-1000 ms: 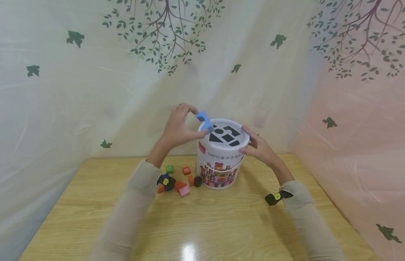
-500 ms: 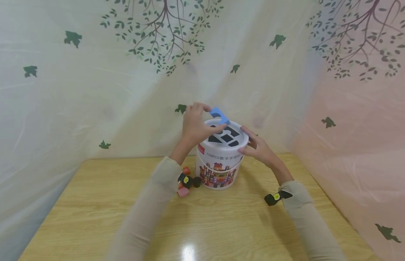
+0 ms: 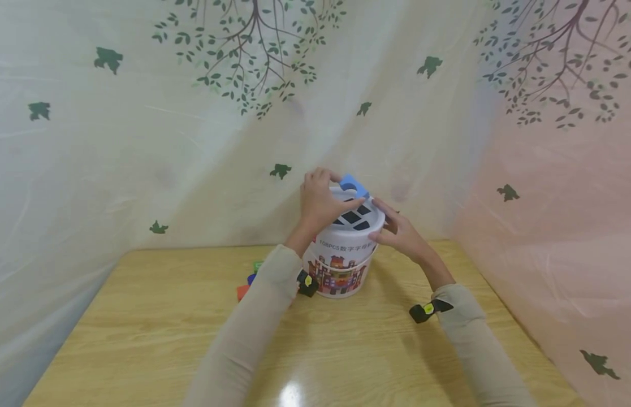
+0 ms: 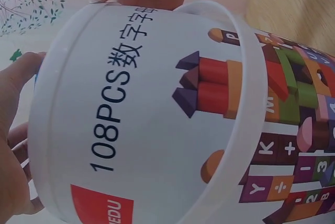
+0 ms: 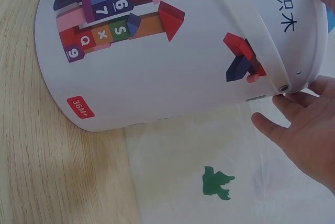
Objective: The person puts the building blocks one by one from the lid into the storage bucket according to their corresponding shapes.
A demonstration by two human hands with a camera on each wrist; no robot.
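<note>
A blue block with a curved cut-out (image 3: 354, 186) is pinched between the thumb and fingers of my left hand (image 3: 319, 198), over the far right part of the lid. Below it stands a white bucket (image 3: 341, 246), upright, with a castle of blocks printed on its side. Its lid has dark cut-out shapes, several of them partly covered by my left hand. My right hand (image 3: 406, 236) grips the bucket's rim from the right, thumb in front and fingers spread behind. In the left wrist view, the left hand (image 4: 11, 114) is beside the lid, with the block mostly hidden.
Left of the bucket, an orange-red block (image 3: 242, 291), a blue one (image 3: 251, 278) and a green one (image 3: 258, 265) show past my left sleeve, which hides that area. The wooden table (image 3: 142, 328) meets a patterned cloth wall (image 3: 214, 186) behind the bucket.
My left hand has carried the blue block rightward across the lid, from its left edge to its far right part. The right hand stays on the rim.
</note>
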